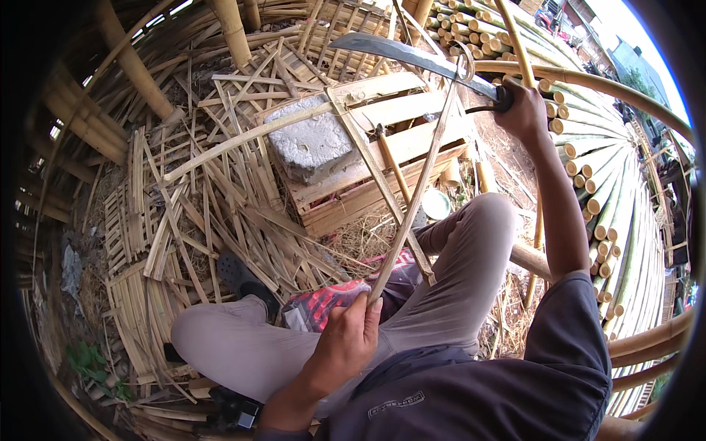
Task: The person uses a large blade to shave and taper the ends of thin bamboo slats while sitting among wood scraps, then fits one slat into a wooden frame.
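Observation:
My left hand is closed round the near end of a long bamboo strip, which slants up and away over the crate. Raised at the upper right, my right hand grips the dark handle of a machete. Its broad, curved blade points left, above the far end of the strip; whether it touches the strip I cannot tell. A thin bamboo curl stands by the blade near the handle. Another strip crosses beneath the held one, its lower end by my lap.
A rough grey concrete block sits on a wooden slatted crate in front of me. A wooden-handled tool leans there. Split bamboo pieces litter the left ground. Stacked bamboo poles lie at the right; bent poles arch near my right arm.

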`<action>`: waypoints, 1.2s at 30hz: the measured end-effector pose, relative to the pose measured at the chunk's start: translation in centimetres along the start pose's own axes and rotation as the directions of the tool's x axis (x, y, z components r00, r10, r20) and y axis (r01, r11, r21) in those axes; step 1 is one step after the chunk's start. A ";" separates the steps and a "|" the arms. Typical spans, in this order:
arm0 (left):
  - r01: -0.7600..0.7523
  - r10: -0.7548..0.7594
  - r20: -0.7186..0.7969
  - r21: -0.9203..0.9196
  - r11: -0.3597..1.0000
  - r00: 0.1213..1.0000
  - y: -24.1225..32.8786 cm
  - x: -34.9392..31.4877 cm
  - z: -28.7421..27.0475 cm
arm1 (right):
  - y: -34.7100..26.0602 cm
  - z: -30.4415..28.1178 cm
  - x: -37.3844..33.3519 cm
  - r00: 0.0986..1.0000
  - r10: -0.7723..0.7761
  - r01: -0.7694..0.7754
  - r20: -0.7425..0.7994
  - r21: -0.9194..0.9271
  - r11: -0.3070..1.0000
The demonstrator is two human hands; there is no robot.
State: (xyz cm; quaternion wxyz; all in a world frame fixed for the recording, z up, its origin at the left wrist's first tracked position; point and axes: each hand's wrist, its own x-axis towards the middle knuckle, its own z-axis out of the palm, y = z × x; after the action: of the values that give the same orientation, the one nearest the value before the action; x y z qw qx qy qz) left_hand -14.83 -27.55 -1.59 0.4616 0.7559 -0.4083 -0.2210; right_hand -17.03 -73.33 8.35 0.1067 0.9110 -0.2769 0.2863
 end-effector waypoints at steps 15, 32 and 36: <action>0.173 -0.196 -0.131 -0.172 0.970 0.972 -2.6 -1.4 -2.7 | 23.3 -7.0 1.0 0.736 0.675 -0.665 -0.063 -0.255 0.702; 0.305 -0.433 -0.007 -0.698 0.647 0.902 -0.9 2.2 -4.2 | -1.1 -1.7 -7.4 0.925 0.180 -0.376 0.335 0.875 0.304; 0.176 -0.331 -0.247 -0.493 0.852 0.911 0.0 4.9 -4.5 | -8.1 0.1 -4.4 0.976 -0.089 -0.152 0.201 0.909 0.387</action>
State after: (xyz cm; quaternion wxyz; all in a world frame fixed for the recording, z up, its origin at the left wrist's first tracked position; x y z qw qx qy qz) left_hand -8.80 -29.27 0.79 0.6539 0.6983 -0.1583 -0.2444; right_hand -15.43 -64.73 5.45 -0.4514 0.8371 -0.0994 0.2925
